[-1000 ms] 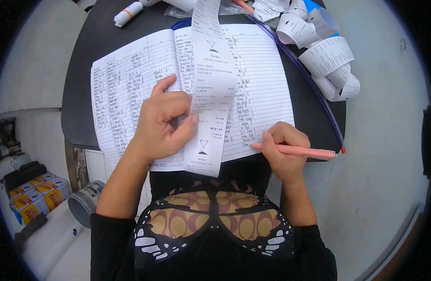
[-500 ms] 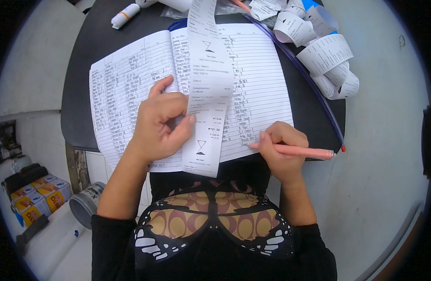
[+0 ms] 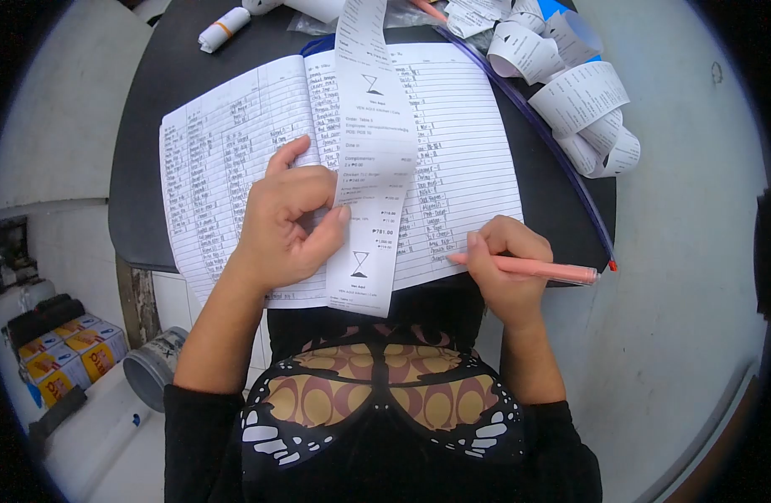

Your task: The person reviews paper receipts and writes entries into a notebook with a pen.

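Observation:
An open lined notebook point(image 3: 486, 126) full of handwriting lies on the black table. Down its right page runs a long printed receipt strip point(image 3: 373, 142), its lower end hanging past the notebook's bottom edge. My left hand point(image 3: 295, 220) pinches the strip's left edge between thumb and index finger, over the left page. In my right hand point(image 3: 513, 261) is a pink pen point(image 3: 553, 271), its tip touching the lower part of the right page beside the last written line.
Curled receipt strips point(image 3: 582, 105) pile up at the table's back right. A purple zipper edge point(image 3: 553, 144) curves along the notebook's right side. At the back left lies a banded paper roll point(image 3: 225, 30). A grey bucket point(image 3: 153, 367) and yellow boxes point(image 3: 74, 356) stand lower left.
The strip and notebook sit slightly further left in view than a second ago. A little more writing shows at the pen tip. My left hand keeps its hold.

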Demonstrator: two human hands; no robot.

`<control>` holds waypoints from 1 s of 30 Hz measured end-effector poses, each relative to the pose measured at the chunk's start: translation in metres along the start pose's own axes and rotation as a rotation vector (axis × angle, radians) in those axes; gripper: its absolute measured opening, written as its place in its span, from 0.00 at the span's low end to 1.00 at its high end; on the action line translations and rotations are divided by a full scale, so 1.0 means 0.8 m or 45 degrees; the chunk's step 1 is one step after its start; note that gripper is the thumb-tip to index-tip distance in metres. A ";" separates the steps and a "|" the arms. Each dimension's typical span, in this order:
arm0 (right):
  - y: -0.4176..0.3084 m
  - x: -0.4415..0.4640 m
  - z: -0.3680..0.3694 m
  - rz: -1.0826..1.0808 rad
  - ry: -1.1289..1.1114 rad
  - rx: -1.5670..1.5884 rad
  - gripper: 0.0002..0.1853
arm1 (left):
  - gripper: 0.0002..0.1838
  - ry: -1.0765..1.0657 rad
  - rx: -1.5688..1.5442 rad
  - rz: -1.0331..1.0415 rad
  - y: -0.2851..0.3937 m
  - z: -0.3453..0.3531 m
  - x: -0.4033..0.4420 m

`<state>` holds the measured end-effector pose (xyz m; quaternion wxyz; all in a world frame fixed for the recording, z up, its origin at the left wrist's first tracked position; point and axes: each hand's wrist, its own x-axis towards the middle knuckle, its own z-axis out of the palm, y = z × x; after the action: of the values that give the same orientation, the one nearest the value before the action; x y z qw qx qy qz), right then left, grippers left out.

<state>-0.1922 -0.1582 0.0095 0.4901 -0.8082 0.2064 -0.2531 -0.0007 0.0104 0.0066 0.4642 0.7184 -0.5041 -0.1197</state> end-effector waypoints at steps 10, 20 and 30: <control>0.002 0.001 -0.001 -0.028 0.016 -0.031 0.15 | 0.09 -0.018 -0.006 -0.010 0.002 -0.002 0.001; 0.003 0.000 -0.002 -0.029 -0.001 -0.042 0.15 | 0.08 -0.023 -0.015 -0.008 0.003 -0.002 0.001; 0.005 -0.001 -0.004 -0.023 0.010 -0.033 0.15 | 0.07 -0.017 -0.017 -0.004 0.001 -0.001 0.001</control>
<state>-0.1950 -0.1617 0.0070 0.4765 -0.8153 0.2043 -0.2578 -0.0005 0.0103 0.0075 0.4655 0.7151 -0.5054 -0.1286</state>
